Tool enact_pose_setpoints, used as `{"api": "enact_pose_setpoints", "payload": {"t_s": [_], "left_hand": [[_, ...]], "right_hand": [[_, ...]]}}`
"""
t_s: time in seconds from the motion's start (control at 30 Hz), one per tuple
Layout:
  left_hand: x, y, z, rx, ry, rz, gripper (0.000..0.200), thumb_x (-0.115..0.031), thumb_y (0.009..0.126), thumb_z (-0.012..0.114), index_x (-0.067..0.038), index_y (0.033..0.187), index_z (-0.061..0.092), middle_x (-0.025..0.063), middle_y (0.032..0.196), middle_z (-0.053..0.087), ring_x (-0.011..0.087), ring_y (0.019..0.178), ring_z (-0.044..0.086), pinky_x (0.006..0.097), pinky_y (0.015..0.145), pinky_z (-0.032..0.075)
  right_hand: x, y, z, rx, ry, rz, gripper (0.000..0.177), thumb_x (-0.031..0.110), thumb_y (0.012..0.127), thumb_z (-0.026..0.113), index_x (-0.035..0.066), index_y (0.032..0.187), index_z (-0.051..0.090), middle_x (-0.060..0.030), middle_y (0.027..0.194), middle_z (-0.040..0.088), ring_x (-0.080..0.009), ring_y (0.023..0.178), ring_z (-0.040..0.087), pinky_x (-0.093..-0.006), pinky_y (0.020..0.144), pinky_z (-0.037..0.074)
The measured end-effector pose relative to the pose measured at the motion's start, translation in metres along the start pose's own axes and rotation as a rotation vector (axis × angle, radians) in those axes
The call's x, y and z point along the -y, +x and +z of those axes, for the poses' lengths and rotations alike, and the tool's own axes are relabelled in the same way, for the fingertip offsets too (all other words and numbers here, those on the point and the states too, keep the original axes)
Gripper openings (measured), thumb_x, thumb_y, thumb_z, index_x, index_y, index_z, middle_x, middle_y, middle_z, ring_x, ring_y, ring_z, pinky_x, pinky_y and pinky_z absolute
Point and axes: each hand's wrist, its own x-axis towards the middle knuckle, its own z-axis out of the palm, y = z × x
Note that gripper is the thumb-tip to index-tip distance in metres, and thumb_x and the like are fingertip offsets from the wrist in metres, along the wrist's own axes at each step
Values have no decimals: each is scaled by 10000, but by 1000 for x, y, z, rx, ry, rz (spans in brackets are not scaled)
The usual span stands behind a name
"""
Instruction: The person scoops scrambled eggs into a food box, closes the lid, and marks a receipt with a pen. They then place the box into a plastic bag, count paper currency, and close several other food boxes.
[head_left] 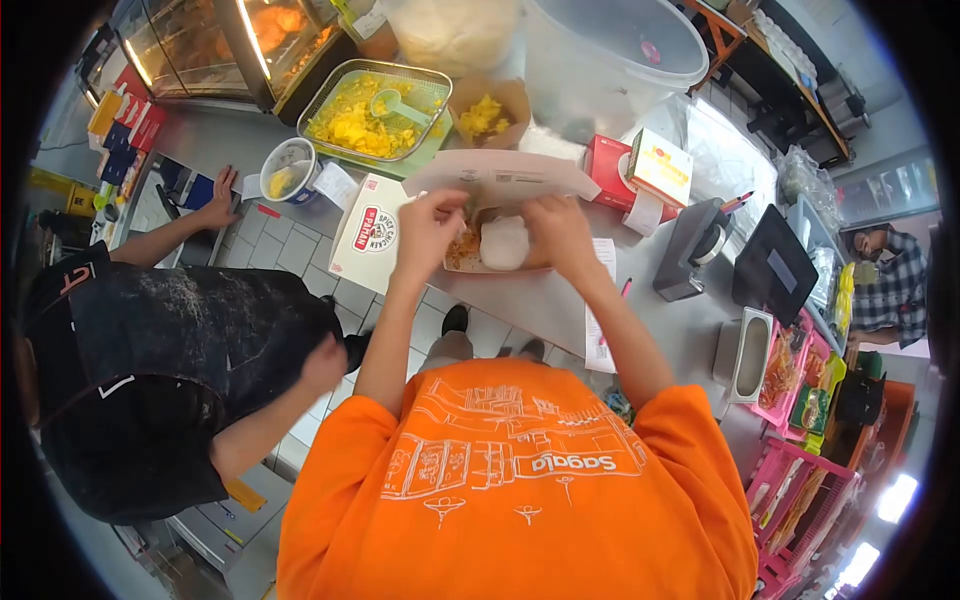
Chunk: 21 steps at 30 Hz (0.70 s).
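Observation:
An open food box [505, 172] stands on the metal counter in front of me, its lid raised at the back. Inside it lie a white wrapped bundle [504, 243] on the right and brown fried food [462, 246] on the left. At the box's left side is my left hand [432, 222], its fingers drawn together; what they grip, if anything, is too small to tell. My right hand [556, 228] is at the right side, fingers curled against the bundle and the box edge. Left of the box lies a closed chicken box [372, 228].
A co-worker in black [180, 370] stands at the left, one hand on the counter. Behind the box are a tray of yellow food [365, 115], a paper bag [490, 112] and a large tub [610, 60]. A card terminal [690, 250] and tablet [775, 262] stand right.

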Motion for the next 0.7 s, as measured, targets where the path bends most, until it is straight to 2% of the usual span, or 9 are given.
{"api": "enact_pose_setpoints", "payload": {"t_s": [0.13,0.2,0.27,0.33,0.4,0.53,0.57,0.63,0.7], "left_hand": [[-29,6,-16,-158,-98,17,216,52,810,590,-6,995,684,80,880,706,118,737,661,254,640,525],[-34,-2,-10,-77,-110,-21,226,38,824,590,-11,1024,682,94,935,700,173,825,671,291,742,528],[-22,-7,1,196,220,191,218,20,820,594,-17,1018,677,115,936,685,243,844,665,321,760,511],[-29,-12,-1,169,225,268,212,-17,817,612,-1,1023,660,155,953,663,313,878,640,340,781,494],[-30,-6,-14,-303,258,381,220,-47,814,627,2,1028,651,158,952,658,328,888,631,349,788,493],[-31,24,-36,-385,455,452,223,-53,786,644,7,1001,633,160,889,661,353,902,605,408,812,471],[-9,32,-39,-200,511,368,201,-48,781,652,-4,977,641,147,850,659,340,855,617,399,787,479],[4,38,-34,-10,567,307,180,-42,776,659,-16,953,648,134,812,656,327,808,630,390,762,487],[2,25,-28,122,170,95,94,-80,782,671,-38,864,652,102,731,643,296,678,616,373,694,487]], "right_hand": [[9,8,-48,-100,220,234,209,4,784,595,48,985,635,-106,915,622,-306,933,573,-402,818,462],[21,5,-63,-247,300,216,230,5,796,599,58,1017,635,-103,945,628,-299,933,578,-390,793,478],[17,-7,-49,-206,209,147,258,0,786,609,52,1038,632,-109,976,626,-304,946,573,-390,805,476],[15,-19,-43,-173,108,91,288,-5,775,620,46,1058,629,-115,1007,624,-309,959,568,-390,818,474],[17,-27,-43,-307,65,128,333,2,752,648,35,1083,621,-129,1067,608,-327,976,555,-386,838,472],[11,13,-62,-720,-109,201,292,40,735,687,19,1021,632,-131,996,619,-332,922,570,-408,781,473],[1,18,-61,-734,-113,208,292,40,735,687,19,1021,632,-131,996,619,-332,922,570,-408,781,473],[-23,17,-52,-196,171,330,145,52,747,687,8,869,621,-89,794,600,-242,746,590,-364,654,460],[-40,3,-51,-219,301,352,110,58,761,678,7,821,601,-55,735,569,-181,693,564,-331,612,435]]}}
